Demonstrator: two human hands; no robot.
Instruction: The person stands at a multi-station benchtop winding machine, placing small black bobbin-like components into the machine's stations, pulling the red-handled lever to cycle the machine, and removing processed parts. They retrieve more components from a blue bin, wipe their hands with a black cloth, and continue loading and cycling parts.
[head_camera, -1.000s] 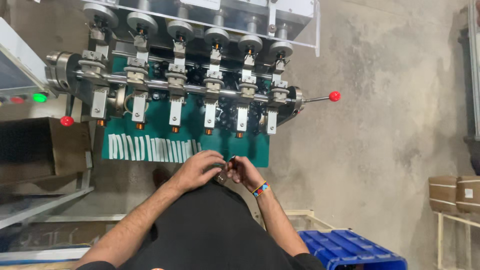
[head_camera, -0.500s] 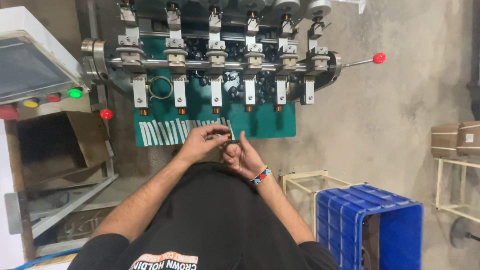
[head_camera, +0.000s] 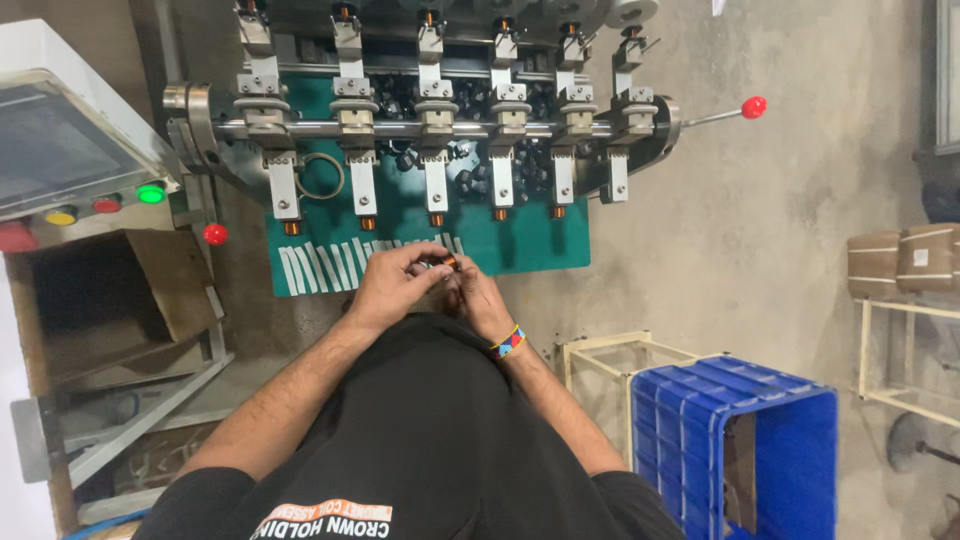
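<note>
Head view, frame centre: left hand (head_camera: 392, 283) and right hand (head_camera: 480, 298) pinch a small copper coil (head_camera: 449, 263) between their fingertips, above the green mat (head_camera: 540, 245).

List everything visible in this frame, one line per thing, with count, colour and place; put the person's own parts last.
small coil: one, copper-coloured, pinched between the fingertips of both hands
winding machine: one, grey metal with six spindle heads, top centre
green mat: one, under the spindles
white strips: a row, on the mat's left part
lever knobs: two, red, one at the machine's right end, one at lower left
control panel: one, grey, with green, red and yellow buttons, far left
cardboard box: one, brown, open, below the panel
blue crate: one, lower right
wrapped bundles: two, tan, on a rack at right
wristband: one, multicoloured, right wrist
left hand: at the coil
right hand: at the coil
</note>
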